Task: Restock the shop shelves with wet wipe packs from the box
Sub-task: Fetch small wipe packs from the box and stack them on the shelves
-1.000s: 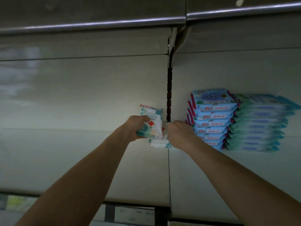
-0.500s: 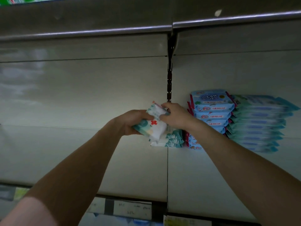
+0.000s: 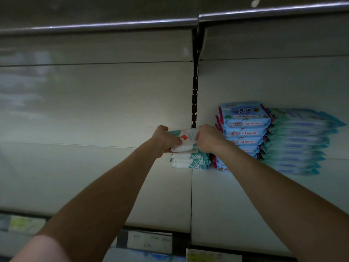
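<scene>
Fingers of the left hand curl over the left end of a white wet wipe pack marked with a red cross. The right hand grips the other end with its knuckles toward the camera, so how its fingertips lie cannot be told. Between the hands the pack sits on top of a short stack of like packs on the shelf; whether it already lies flat there is unclear. The likeliest fault, I judge, is letting go before it rests square, since slick film on soft packs could let it slide forward or drag the pile askew. The right wrist crosses just in front of the taller blue stack, which touches a teal stack further right, so a careless pull-back of that arm could nudge blue packs toward the shelf front. Nothing stands to the left of the short pile, and the slotted upright behind gives no side support, so a lean that way would go unchecked. Dim light makes alignment hard to judge. The supply box is out of view.
</scene>
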